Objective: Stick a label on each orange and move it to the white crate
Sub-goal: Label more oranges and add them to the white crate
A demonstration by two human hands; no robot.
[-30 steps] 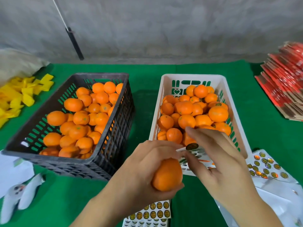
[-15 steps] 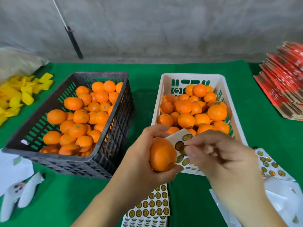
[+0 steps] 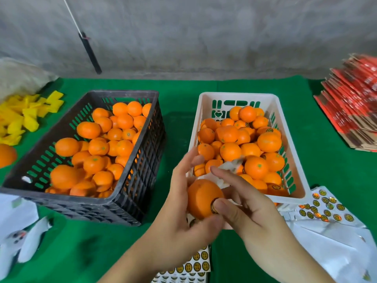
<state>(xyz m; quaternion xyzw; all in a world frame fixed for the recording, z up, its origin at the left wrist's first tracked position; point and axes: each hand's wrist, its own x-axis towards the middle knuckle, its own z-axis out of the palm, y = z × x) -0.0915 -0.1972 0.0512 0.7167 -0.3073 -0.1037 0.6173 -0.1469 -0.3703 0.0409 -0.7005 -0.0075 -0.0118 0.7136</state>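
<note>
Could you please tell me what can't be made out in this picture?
- Label on the held orange, head view: mostly covered by the right hand's thumb.
- Backing strip between the hands: motion-blurred.
- Sticker sheet: cut off by the bottom edge and partly covered by the left hand.

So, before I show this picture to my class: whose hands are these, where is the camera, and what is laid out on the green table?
There is no machine here: a person wears a camera on the head, looking down at their own two hands. The left hand holds one orange. The right hand presses a small round label onto it with the thumb, and a blurred white strip sits between its fingers. On the green table stand a black crate of oranges on the left and a white crate of oranges, a few showing labels, on the right. Sheets of labels lie near the white crate.
</note>
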